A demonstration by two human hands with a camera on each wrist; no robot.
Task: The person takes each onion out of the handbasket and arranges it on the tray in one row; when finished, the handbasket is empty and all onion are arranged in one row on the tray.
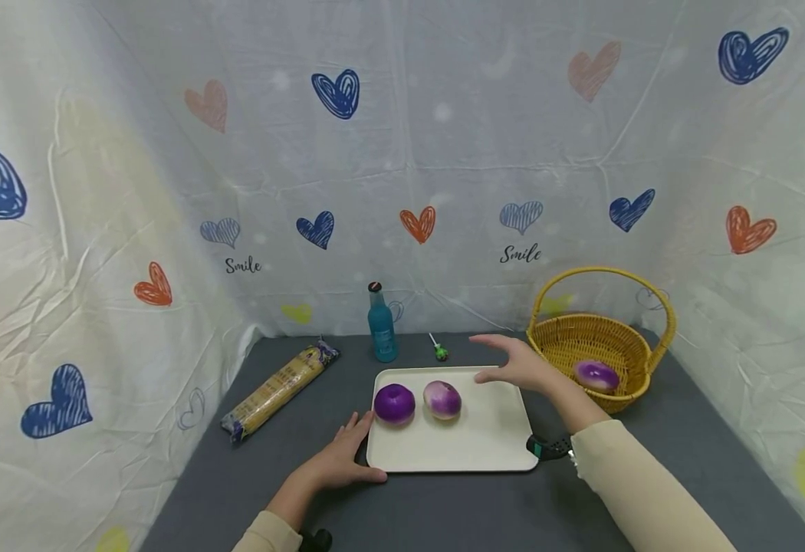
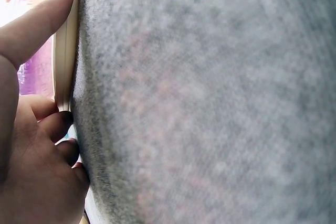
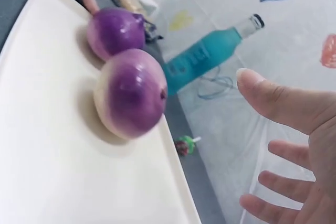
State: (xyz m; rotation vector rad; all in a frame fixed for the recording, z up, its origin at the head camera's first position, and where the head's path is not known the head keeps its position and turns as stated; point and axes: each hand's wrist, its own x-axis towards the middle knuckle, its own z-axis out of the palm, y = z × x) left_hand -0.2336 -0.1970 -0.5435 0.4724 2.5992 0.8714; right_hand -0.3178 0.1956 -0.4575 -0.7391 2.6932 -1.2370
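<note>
On a cream tray (image 1: pixel 471 452) sit two onions side by side: a deep purple onion (image 1: pixel 394 404) at the left and a purple-and-white onion (image 1: pixel 442 400) to its right. My left hand (image 1: pixel 336 458) rests at the tray's near left corner, its thumb by the front edge and its fingers along the left side. Over the tray's far right part my right hand (image 1: pixel 518 366) is spread, holding nothing. In the right wrist view its thumb and fingers stand apart from the purple-and-white onion (image 3: pixel 131 94). A third purple onion (image 1: pixel 596 376) lies inside the yellow wicker basket (image 1: pixel 585 331).
A blue bottle (image 1: pixel 382 326) stands upright behind the tray, with a green-wrapped lollipop (image 1: pixel 440 351) lying to its right. At the left, a long yellow packet (image 1: pixel 281 389) lies slanted on the grey table (image 1: pixel 444 510). A heart-print curtain (image 1: pixel 458 153) surrounds the table's back and sides.
</note>
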